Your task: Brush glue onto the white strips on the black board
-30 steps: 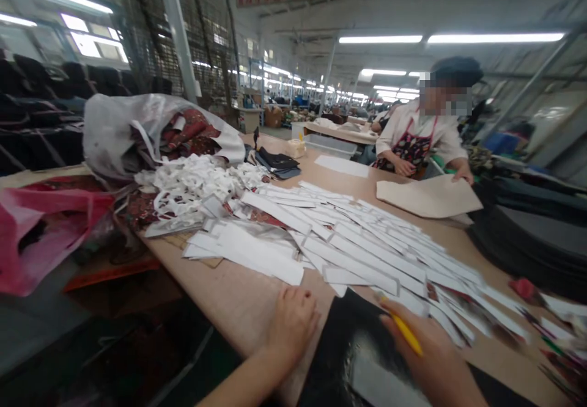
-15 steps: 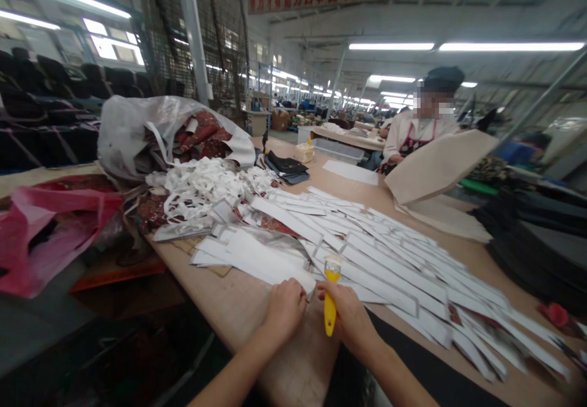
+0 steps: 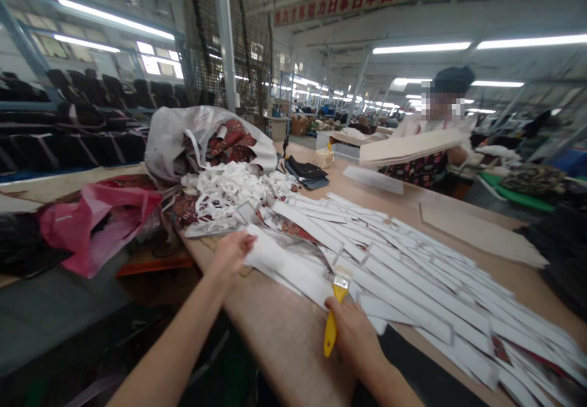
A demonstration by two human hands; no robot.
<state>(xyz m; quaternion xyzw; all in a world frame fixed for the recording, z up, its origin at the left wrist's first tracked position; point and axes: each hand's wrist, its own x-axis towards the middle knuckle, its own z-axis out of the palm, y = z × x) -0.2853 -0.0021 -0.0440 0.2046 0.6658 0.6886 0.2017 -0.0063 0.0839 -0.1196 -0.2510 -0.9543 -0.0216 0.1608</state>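
Note:
My right hand is closed round a yellow-handled brush, its pale bristles pointing up at the near edge of a wide spread of white strips on the wooden table. My left hand reaches forward and grips the left end of a long white strip lying at the front of the pile. A dark sheet lies on the table under my right forearm.
A heap of white cut-out scraps and a clear bag of red patterned fabric sit at the table's left end, with a pink bag beside it. Across the table a person lifts a tan board. Black folded pieces lie farther back.
My left hand has moved forward and left and taken the end of a white strip. My right hand stays low with the brush. The person opposite has raised the tan board flat.

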